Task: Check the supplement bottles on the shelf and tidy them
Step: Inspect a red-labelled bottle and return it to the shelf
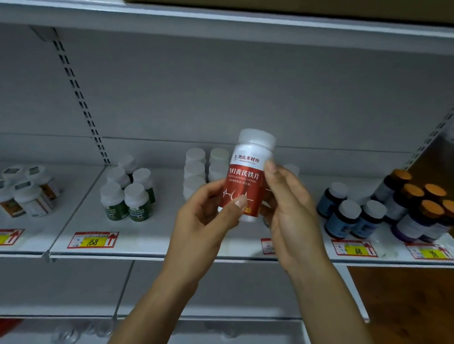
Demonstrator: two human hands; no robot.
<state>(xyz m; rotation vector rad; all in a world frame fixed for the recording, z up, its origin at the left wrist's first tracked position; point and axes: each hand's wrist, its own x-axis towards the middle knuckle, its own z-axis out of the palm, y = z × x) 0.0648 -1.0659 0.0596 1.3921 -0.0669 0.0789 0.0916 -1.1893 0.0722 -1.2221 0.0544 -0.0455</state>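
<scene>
Both hands are holding one red-labelled bottle (247, 179) up in front of the shelf (142, 235): the left hand (208, 214) is gripping its lower side, thumb pressing the glossy label, while the right hand (291, 208) is pinching its right edge. It's a smooth white plastic cylinder with a round cap. Behind, five white-capped bottles (204, 167) are standing in rows; further left, five green-labelled ones (128, 190); right, four blue bottles (351, 211) and five orange-capped ones (425, 207).
</scene>
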